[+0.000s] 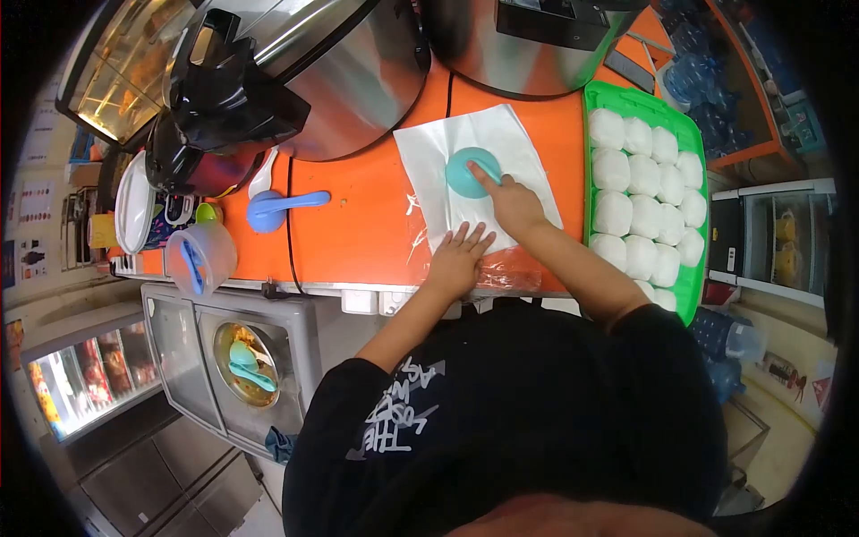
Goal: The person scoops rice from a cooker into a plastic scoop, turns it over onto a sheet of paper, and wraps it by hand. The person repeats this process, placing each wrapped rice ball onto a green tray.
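A sheet of white paper (438,148) lies on the orange counter (358,242), partly over clear plastic. On the sheet is a round turquoise object (465,179), like an upturned bowl or scoop. My right hand (510,201) presses on it with the index finger stretched out; the other fingers are curled, and whether they hold anything is hidden. Flat on the paper's lower left edge rests my left hand (458,259), its fingers spread and holding nothing. To the right, a green tray (701,224) carries several white rounded pieces (643,175) in rows.
Large metal cookers (358,89) stand along the counter's far side. A blue scoop (268,213) and a white spoon (263,174) lie at the left, near a clear tub (215,255). Below left, a metal bowl (224,358) with utensils rests on a grey cabinet (300,336).
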`<control>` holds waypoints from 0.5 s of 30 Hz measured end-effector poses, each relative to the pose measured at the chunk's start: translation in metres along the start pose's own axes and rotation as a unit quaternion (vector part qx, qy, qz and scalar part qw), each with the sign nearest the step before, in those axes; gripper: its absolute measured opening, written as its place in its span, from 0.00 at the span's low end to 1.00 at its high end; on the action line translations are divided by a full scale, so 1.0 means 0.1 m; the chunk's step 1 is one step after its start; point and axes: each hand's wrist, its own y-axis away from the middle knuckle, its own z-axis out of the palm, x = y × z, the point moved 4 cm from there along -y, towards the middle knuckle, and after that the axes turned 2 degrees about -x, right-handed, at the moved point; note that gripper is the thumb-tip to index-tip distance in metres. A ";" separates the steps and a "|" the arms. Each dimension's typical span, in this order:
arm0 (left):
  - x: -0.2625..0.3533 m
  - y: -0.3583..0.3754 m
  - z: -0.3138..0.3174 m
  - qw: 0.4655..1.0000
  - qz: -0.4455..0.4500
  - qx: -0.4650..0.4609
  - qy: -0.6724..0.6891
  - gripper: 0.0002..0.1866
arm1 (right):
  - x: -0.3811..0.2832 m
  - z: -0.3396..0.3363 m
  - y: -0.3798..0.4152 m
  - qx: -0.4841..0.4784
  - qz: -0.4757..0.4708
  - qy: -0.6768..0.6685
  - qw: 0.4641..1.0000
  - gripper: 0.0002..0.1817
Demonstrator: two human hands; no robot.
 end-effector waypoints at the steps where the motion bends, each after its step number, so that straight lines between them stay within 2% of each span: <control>1: 0.01 0.02 -0.02 1.000 0.001 -0.001 -0.001 0.28 | 0.03 0.09 -0.02 0.036 0.000 -0.014 0.999 0.39; 3: -0.02 -0.03 -0.14 0.999 0.003 -0.030 0.019 0.27 | 0.06 0.03 -0.02 0.088 -0.004 -0.023 0.996 0.38; 6: -0.18 -0.06 0.01 0.999 0.004 -0.037 0.031 0.26 | 0.09 -0.18 0.03 0.086 -0.015 -0.065 0.994 0.34; 8: -0.11 0.02 -0.09 1.000 0.011 -0.001 0.029 0.26 | 0.06 -0.38 0.15 0.189 -0.016 -0.077 0.979 0.31; 10: -0.08 0.09 -0.26 0.999 0.013 0.027 -0.035 0.26 | 0.27 -0.45 0.08 0.235 0.020 -0.050 0.971 0.32; 12: -0.14 0.18 -0.37 0.999 -0.006 0.026 -0.033 0.25 | 0.59 -0.65 -0.02 0.208 0.126 -0.050 0.969 0.33; 15: -0.28 0.20 -0.29 0.999 -0.026 0.029 -0.038 0.24 | 1.13 -0.57 -0.15 0.158 0.162 0.023 0.974 0.34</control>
